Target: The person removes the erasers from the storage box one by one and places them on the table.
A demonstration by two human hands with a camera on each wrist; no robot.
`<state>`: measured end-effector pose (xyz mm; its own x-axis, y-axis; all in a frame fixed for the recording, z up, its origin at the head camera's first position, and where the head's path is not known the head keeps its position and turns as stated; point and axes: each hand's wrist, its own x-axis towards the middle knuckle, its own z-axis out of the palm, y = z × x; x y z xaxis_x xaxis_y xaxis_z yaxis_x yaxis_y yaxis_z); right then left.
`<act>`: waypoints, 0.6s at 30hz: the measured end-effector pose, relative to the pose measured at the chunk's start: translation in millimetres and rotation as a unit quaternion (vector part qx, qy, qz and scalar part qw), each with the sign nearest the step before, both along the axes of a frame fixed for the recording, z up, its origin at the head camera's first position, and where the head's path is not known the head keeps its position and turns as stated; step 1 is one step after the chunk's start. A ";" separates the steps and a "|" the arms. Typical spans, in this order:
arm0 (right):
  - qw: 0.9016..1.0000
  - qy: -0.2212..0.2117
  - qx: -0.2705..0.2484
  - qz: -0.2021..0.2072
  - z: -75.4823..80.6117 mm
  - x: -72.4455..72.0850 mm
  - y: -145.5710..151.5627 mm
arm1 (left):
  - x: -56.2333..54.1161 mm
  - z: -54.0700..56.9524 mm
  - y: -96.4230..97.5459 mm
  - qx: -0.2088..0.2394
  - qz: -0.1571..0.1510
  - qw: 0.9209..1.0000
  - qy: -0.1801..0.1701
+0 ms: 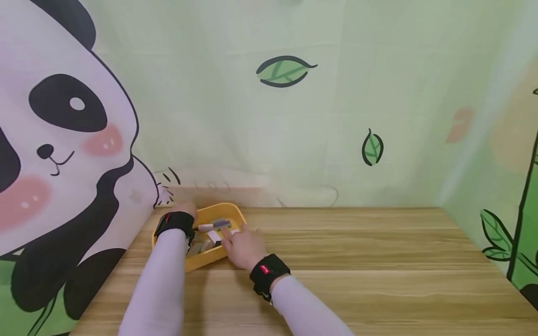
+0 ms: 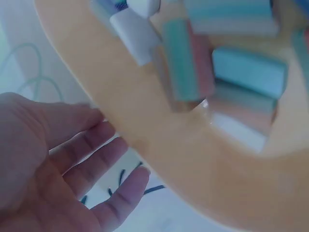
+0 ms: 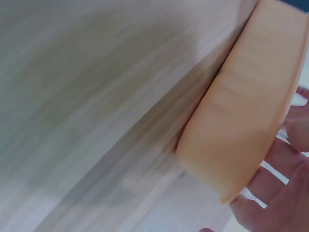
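A yellow open-topped box sits at the back left of the table. Inside it lie several small eraser-like blocks, striped or plain, in teal, red and white. My left hand is at the outer side of the box in the left wrist view, its fairly straight fingers touching just below the rim. From the head, most of that hand is hidden behind its wrist strap. My right hand holds the right front corner, one finger reaching over the rim. In the right wrist view, its fingertips meet the rim along the box's wall.
The wooden table runs right and forward from the box. Behind it hangs a cloth backdrop printed with a panda and leaves, close to the box's far side. Black straps wrap both wrists.
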<state>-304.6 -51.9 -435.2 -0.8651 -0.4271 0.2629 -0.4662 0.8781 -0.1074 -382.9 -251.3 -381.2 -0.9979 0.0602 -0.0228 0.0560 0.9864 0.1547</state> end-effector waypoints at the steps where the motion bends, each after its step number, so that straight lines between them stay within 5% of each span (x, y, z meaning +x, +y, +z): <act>1: 1.000 -0.008 -0.004 -0.012 -0.7 -1.8 3.8 | 1.6 2.4 3.4 0.001 0.001 1.000 0.003; 6: 0.997 -0.044 -0.028 -0.051 -1.4 -11.5 27.6 | 5.2 7.3 18.6 0.007 0.007 0.999 0.046; 10: 0.995 -0.079 -0.024 -0.063 -4.3 -17.7 47.6 | 8.2 2.2 19.9 0.019 -0.040 0.997 0.056; 13: 0.991 -0.108 -0.044 -0.063 -7.9 -23.1 61.8 | 10.4 0.5 20.8 0.043 -0.072 0.996 0.000; 18: 0.985 -0.124 -0.075 -0.091 -4.1 -32.1 90.4 | 7.5 4.0 39.6 0.075 -0.078 0.988 -0.113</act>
<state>-336.6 38.5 -439.3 -0.9693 -0.2319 0.0823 -0.2460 0.9101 -0.3335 -375.4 -211.7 -377.1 -0.9469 0.2320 -0.2225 0.1527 0.9337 0.3239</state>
